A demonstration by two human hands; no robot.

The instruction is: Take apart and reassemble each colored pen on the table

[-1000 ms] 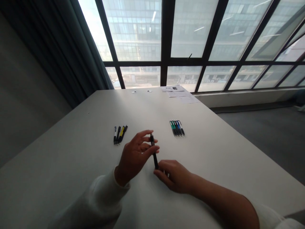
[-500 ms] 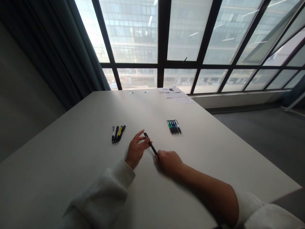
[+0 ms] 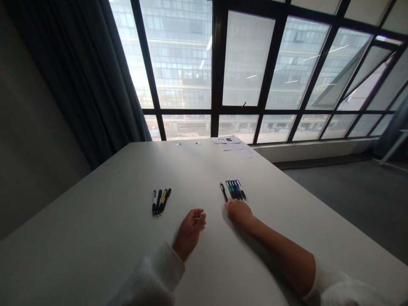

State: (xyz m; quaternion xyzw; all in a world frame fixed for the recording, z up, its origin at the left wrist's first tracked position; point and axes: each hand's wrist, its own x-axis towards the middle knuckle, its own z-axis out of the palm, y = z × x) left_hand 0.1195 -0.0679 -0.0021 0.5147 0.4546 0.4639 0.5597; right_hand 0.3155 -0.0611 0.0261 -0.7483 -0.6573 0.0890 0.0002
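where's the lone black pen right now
In the head view, the lone black pen lies on the white table, just left of the green and blue pens and just beyond the right hand.

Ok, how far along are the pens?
Two neat groups already lie on the white table: a left bunch of pens and a right bunch. Nothing is in hand: the left hand and right hand are empty. Left over: one black pen lies just apart from the right bunch.
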